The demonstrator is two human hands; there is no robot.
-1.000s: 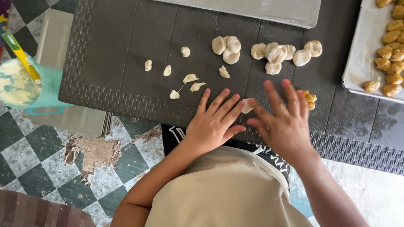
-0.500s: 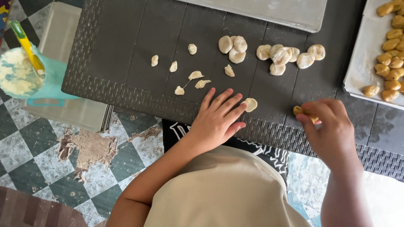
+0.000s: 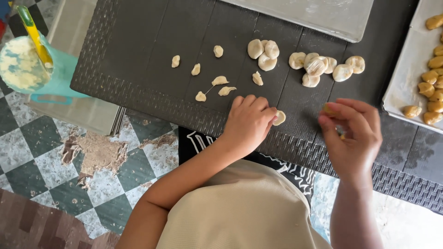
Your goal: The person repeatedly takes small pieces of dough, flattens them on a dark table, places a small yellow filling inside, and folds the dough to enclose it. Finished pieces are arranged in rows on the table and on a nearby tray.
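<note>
My left hand [image 3: 249,122] rests on the dark table [image 3: 138,46] near its front edge, fingers curled, fingertips pinching a flat round of pale dough [image 3: 279,118]. My right hand [image 3: 353,136] is raised above the table to the right, fingers closed on a small yellowish filled dough piece [image 3: 329,109]. Behind my hands lie a cluster of flattened dough rounds [image 3: 263,50] and a second cluster [image 3: 323,64]. Small dough scraps [image 3: 217,85] are scattered to the left.
A metal tray [image 3: 401,78] with several shaped golden pieces [image 3: 431,87] sits at the right. A pale board [image 3: 323,14] lies at the table's back. A teal bowl of crumbly filling [image 3: 23,64] with a yellow spoon [image 3: 34,34] stands left, above a chequered floor [image 3: 41,152].
My right hand lifted off the table, picked up a small filled piece and raised it. My left hand curled from flat and spread to pinching the dough round.
</note>
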